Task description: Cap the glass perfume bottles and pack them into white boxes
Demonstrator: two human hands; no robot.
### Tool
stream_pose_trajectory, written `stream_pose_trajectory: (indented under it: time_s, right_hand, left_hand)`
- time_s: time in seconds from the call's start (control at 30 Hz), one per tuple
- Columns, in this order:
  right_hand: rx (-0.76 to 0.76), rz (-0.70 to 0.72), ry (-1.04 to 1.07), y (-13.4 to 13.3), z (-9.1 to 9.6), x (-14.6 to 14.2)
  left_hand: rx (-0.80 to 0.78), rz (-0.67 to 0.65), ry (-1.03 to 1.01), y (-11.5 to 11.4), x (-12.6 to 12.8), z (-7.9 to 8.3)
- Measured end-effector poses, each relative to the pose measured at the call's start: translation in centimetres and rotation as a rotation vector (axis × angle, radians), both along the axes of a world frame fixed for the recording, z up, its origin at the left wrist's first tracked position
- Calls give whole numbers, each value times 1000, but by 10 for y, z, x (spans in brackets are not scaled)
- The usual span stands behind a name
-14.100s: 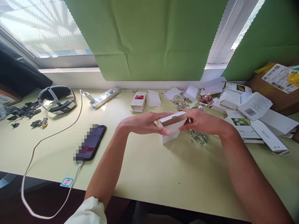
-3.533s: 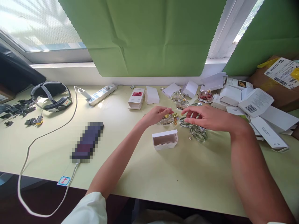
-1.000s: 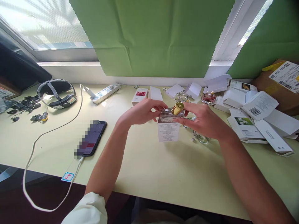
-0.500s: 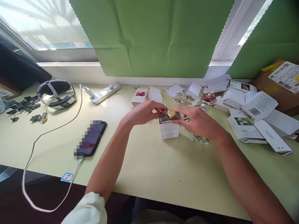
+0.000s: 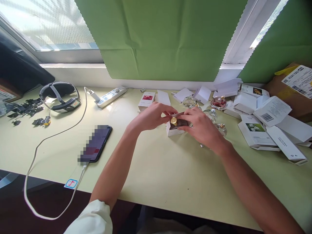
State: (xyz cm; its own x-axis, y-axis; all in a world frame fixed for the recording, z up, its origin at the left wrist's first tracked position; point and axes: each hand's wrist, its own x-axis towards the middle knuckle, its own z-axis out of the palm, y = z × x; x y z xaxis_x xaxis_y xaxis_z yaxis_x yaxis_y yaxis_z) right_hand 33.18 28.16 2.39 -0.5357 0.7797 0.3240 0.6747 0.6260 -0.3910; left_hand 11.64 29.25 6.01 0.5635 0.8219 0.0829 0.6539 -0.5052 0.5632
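Observation:
A small white box stands on the table between my hands, its top open. In its mouth sits a perfume bottle of dark glass with a round gold cap. My left hand is closed at the box's far left edge, fingertips at a raised flap. On the other side, my right hand is closed around the bottle's right end, thumb in front and fingers behind. Those fingers hide part of the bottle and box. Glass bottles lie just beyond my right hand.
A white box with a red picture stands behind my left hand. Open white boxes pile up at the right, near a red bottle. At left are a phone, its white cable, a power strip and a headset.
The gold cap has moved left and lower, and the box shows less of its front face. A flap now stands up behind the cap. Both hands stay around the box.

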Motion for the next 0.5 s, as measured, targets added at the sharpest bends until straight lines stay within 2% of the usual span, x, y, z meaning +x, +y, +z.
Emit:
stream_pose_trajectory:
  time_s: [0.17,0.37,0.5]
  right_hand:
    - [27,-75,-22,-2,-3,-4]
    - [-7,-114,-76,-7,1,-5]
    - [-23,-121,-87,-9,3,-7]
  left_hand:
    - [-43,-18,29,-2,-2,5]
    - [-245,-163,49,-4,-16,8]
    - [-183,-160,66,-2,-9,1]
